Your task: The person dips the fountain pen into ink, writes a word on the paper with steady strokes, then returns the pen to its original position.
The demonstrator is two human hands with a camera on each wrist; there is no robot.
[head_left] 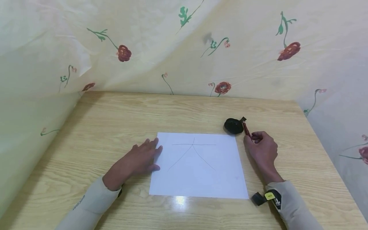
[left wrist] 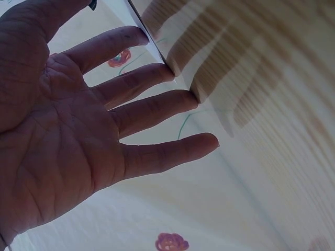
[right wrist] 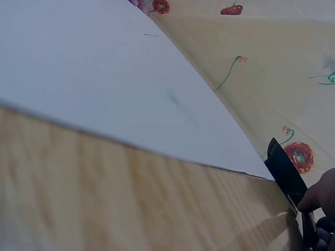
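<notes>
A white sheet of paper (head_left: 198, 183) lies on the table with thin dark lines drawn on it: one horizontal, a short upright and two slanting down. My left hand (head_left: 139, 159) rests at the sheet's left edge, fingers spread; the left wrist view shows its palm (left wrist: 68, 141) and fingertips at the paper's edge. To the right of the sheet, my right hand (head_left: 263, 148) pinches a slim reddish-brown stick (head_left: 246, 129) with a dark end. That end is beside a round black object (head_left: 233, 126) at the sheet's far right corner. What the black object is, I cannot tell.
The wooden table (head_left: 129, 111) meets a pale flowered cloth (head_left: 149, 48) at the back, and the cloth also hangs at both sides. A black wrist device with a yellow label (head_left: 269, 195) sits on the right sleeve.
</notes>
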